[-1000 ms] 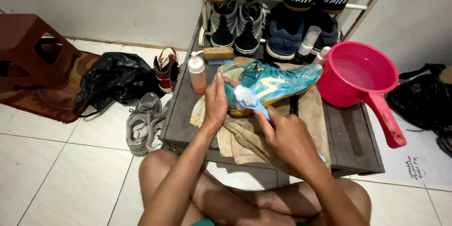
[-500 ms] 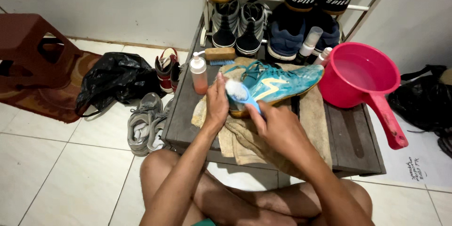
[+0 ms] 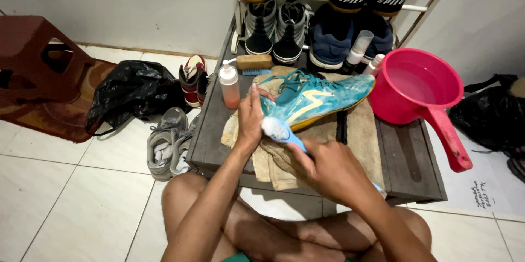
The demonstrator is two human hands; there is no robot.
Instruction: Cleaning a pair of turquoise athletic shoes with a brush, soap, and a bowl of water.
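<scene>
A teal shoe (image 3: 320, 97) with yellow stripes lies on its side on a beige towel (image 3: 358, 133) spread over a low dark wooden table (image 3: 404, 158). My left hand (image 3: 250, 115) grips the shoe at its heel end. My right hand (image 3: 328, 168) holds a light blue brush (image 3: 280, 131) whose white bristles press against the shoe's side near the heel.
A pink water dipper (image 3: 421, 92) stands at the table's right. A pump bottle (image 3: 229, 84), a wooden brush (image 3: 254, 62) and two spray bottles (image 3: 361, 49) sit at the back. A shoe rack (image 3: 328, 5) rises behind. Grey sneakers (image 3: 167, 142), a black bag (image 3: 131, 92) and a red stool (image 3: 33, 60) lie left.
The brush head has moved back and forth along the shoe's heel side, ending lower and slightly left. My left hand has kept its grip on the shoe.
</scene>
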